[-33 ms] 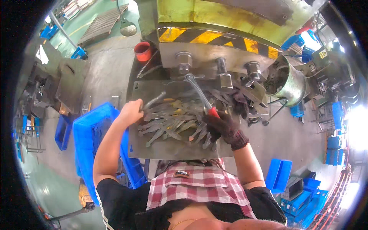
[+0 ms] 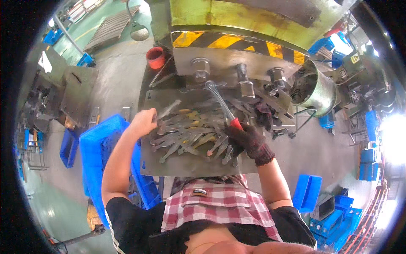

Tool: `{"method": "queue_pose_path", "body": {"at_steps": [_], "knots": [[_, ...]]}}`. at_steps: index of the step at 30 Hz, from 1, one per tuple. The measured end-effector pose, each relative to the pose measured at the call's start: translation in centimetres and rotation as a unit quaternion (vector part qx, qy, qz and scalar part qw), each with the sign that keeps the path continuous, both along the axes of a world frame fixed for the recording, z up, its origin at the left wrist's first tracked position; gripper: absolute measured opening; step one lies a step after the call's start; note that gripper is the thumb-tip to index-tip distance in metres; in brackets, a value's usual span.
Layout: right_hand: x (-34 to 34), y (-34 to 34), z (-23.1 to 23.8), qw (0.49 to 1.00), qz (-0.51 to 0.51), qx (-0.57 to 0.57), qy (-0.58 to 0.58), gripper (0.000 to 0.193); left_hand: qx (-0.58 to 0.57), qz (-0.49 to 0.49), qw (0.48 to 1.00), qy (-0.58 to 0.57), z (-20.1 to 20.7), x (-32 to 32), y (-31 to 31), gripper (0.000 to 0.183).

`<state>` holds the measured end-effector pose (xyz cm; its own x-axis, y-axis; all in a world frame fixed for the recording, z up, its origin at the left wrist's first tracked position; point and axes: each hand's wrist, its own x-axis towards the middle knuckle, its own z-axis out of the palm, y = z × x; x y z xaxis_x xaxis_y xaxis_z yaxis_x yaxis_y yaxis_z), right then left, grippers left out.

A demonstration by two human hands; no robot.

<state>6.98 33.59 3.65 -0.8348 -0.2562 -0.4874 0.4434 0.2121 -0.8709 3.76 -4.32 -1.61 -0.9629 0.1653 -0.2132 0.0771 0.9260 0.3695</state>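
Note:
My bare left hand (image 2: 145, 122) is closed at the left edge of a metal work plate (image 2: 194, 168). From its fingers a slim flat metal blank (image 2: 170, 108) sticks out up and to the right, blurred. My right hand (image 2: 249, 142), in a dark knitted glove, grips the red handle of a long metal hand tool (image 2: 221, 101). The tool's rounded end with a hole lies just below the press bolts; its exact kind is unclear. Between my hands a loose pile of flat metal blanks (image 2: 184, 137) covers the middle of the plate.
Ahead stands a green press (image 2: 241, 17) with a striped bar and large bolts (image 2: 200, 70). A red cup (image 2: 156, 58) sits at its left. Blue crates (image 2: 91, 139) stand by my left arm, and a round metal fan (image 2: 321, 93) is at the right. A dark glove (image 2: 264, 114) lies near the pile.
The blank in my left hand has shifted slightly left and up and is now blurred. My right hand and its tool keep nearly the same place.

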Motion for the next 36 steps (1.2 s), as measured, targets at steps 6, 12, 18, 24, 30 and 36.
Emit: {"method": "queue_pose_path", "body": {"at_steps": [6, 12, 18, 24, 30, 36], "knots": [[-0.3, 1.8, 2.0, 0.995, -0.085, 0.048, 0.033, 0.035, 0.102, -0.029, 0.978, 0.179, 5.5, -6.4, 3.5, 0.013], [-0.8, 1.5, 4.4, 0.994, -0.112, 0.01, 0.006, 0.034, 0.052, -0.09, 0.966, 0.237, 7.0, -14.4, 11.2, 0.017], [-3.6, 0.8, 3.5, 0.984, -0.099, 0.111, 0.102, 0.043, -0.076, 0.047, 0.908, 0.41, 5.0, -16.5, 10.3, 0.009], [-8.0, -0.3, 3.2, 0.976, -0.05, 0.205, 0.06, 0.052, 0.055, 0.124, 0.922, 0.363, 4.7, -11.6, 4.6, 0.025], [-8.9, -1.1, 1.6, 0.957, -0.001, 0.275, 0.095, 0.059, 0.122, 0.162, 0.921, 0.334, 3.5, -6.6, 3.1, 0.022], [-8.3, -2.5, -0.2, 0.934, -0.007, 0.346, 0.091, 0.06, 0.146, 0.204, 0.932, 0.261, 4.2, -4.6, 5.2, 0.024]]}}
